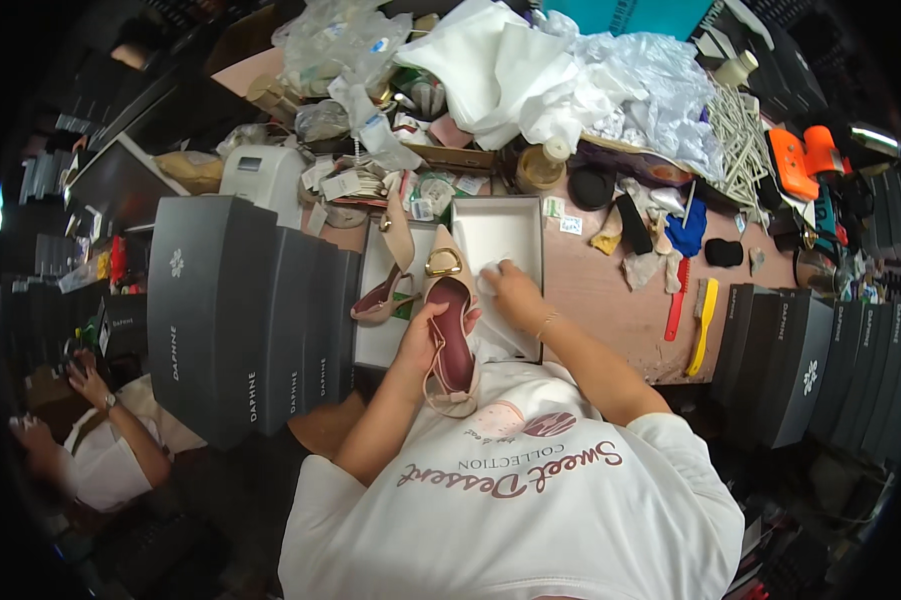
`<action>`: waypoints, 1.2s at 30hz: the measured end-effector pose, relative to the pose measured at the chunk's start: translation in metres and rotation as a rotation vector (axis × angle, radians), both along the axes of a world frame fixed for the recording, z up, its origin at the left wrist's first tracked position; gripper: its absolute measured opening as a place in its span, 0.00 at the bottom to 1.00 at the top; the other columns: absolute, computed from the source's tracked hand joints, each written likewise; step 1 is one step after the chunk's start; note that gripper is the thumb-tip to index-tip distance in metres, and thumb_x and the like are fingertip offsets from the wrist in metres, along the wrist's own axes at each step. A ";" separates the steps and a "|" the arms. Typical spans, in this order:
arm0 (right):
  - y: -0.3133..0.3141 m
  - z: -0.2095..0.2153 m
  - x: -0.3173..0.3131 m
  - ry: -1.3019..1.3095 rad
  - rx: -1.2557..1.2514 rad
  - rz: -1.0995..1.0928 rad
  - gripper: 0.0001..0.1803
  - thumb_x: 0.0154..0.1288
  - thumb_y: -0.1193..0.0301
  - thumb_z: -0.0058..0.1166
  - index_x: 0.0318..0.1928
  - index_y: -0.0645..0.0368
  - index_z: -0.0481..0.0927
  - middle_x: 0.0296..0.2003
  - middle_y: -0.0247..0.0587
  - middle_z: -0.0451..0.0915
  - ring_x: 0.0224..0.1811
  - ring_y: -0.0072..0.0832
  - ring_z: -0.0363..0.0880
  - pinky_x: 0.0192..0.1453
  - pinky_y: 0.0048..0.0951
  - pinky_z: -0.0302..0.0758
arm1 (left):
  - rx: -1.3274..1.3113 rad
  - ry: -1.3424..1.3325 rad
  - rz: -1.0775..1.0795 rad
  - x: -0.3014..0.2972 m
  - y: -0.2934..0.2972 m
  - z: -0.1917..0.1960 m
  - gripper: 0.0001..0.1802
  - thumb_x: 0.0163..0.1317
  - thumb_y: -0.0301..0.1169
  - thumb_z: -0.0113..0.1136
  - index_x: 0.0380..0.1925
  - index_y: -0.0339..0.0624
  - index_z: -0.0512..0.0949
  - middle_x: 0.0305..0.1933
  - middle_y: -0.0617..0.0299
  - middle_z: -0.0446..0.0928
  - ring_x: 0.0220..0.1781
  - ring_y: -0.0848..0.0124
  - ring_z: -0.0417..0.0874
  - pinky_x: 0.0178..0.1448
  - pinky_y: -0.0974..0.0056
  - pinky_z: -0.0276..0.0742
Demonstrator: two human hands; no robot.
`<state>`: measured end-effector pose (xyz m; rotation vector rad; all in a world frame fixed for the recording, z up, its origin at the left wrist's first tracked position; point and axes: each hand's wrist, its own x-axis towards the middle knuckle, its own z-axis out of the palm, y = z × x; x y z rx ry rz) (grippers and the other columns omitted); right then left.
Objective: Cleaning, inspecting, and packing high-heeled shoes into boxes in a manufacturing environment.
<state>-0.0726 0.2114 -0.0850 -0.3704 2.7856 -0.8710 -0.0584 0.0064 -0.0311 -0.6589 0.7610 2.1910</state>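
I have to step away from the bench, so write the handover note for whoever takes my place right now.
Left hand: holds the beige slingback shoe by its side, sole down, toe with gold buckle pointing away.
Right hand: presses a small white wad against the shoe's upper edge near the buckle.
The second shoe lies on its side in the open shoe box just ahead, partly on its white paper.
Stacks of closed dark boxes stand at the left and right of the table.
Done: one shoe is in the box. Left: the held shoe is still out of it.
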 end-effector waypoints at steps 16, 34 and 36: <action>0.012 0.141 0.042 0.002 -0.465 0.039 0.19 0.54 0.77 0.57 0.49 0.63 0.75 0.46 0.55 0.75 0.48 0.50 0.76 0.50 0.42 0.76 | 0.078 0.145 0.049 0.027 0.052 0.008 0.23 0.71 0.46 0.39 0.56 0.41 0.66 0.49 0.55 0.75 0.49 0.64 0.79 0.52 0.58 0.79; 0.017 0.132 0.019 0.107 -0.313 -0.101 0.51 0.41 0.69 0.73 0.66 0.59 0.58 0.62 0.57 0.60 0.67 0.53 0.57 0.69 0.41 0.59 | -0.088 0.196 -0.081 0.037 0.064 0.027 0.26 0.71 0.52 0.36 0.49 0.42 0.69 0.35 0.56 0.78 0.31 0.68 0.81 0.32 0.65 0.81; 0.022 0.127 0.014 0.177 -0.408 -0.157 0.56 0.40 0.66 0.75 0.68 0.60 0.55 0.64 0.57 0.59 0.68 0.50 0.57 0.69 0.39 0.60 | -0.086 0.177 -0.182 0.033 0.068 0.050 0.31 0.68 0.58 0.35 0.46 0.40 0.71 0.26 0.59 0.78 0.26 0.72 0.80 0.30 0.69 0.79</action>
